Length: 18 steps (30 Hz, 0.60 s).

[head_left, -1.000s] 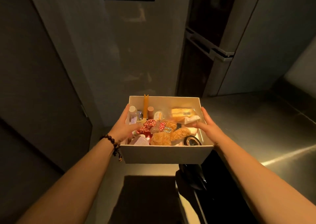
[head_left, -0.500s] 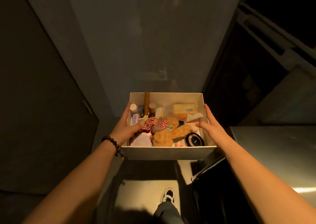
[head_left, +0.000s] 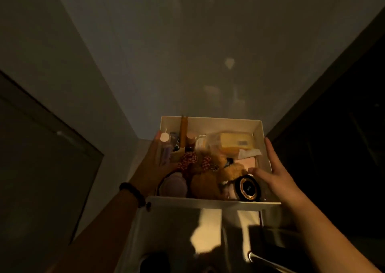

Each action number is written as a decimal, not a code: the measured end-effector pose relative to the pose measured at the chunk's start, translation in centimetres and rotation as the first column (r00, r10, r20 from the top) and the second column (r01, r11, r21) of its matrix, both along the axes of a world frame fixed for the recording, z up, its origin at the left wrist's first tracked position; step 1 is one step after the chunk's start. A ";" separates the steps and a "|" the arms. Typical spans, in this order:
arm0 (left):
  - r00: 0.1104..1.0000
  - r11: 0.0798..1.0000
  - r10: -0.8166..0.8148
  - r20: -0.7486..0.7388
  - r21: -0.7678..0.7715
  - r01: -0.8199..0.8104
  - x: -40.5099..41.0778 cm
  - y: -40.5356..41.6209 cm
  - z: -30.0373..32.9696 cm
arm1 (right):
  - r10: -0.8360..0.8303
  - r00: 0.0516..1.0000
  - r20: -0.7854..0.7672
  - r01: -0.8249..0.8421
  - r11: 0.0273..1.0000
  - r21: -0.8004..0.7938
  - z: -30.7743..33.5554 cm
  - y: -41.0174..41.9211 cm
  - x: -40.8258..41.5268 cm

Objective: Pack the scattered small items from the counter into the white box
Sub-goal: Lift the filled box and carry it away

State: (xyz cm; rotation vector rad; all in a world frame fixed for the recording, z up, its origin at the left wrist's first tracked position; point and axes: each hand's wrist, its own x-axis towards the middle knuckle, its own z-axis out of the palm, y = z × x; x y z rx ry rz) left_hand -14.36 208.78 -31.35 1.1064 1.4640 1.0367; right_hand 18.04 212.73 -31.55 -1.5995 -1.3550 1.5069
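I hold the white box in the air in front of me, gripped on both sides. My left hand clasps its left wall, thumb inside. My right hand clasps the right wall, thumb over the rim. Inside lie a tan teddy bear, a red-and-white scrunchie, a black round compact, a yellow packet, a lilac item, an upright yellow stick and small bottles.
A grey wall fills the view ahead. A dark door panel stands on the left and a dark cabinet front on the right. Below the box the pale floor shows. A metal handle glints at lower right.
The view has swung left, away from the steel counter, which has left the frame. The box stays held between both hands and now sits lower and closer to the wall.
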 end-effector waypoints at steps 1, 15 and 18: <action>0.998 1.000 0.000 0.063 -0.012 0.001 -0.4 0.7 -2.7 | 0.000 1.000 -0.007 0.000 1.000 0.000 -2.4 0.8 -0.4; 0.989 0.996 -0.081 -0.121 0.029 0.085 -5.6 10.6 -40.7 | -0.005 0.997 -0.073 0.006 1.000 0.011 -39.4 9.0 -5.7; 0.990 0.993 -0.110 -0.085 0.025 0.113 -5.7 12.8 -45.8 | -0.011 0.997 -0.079 0.012 1.000 0.016 -44.4 11.1 -6.0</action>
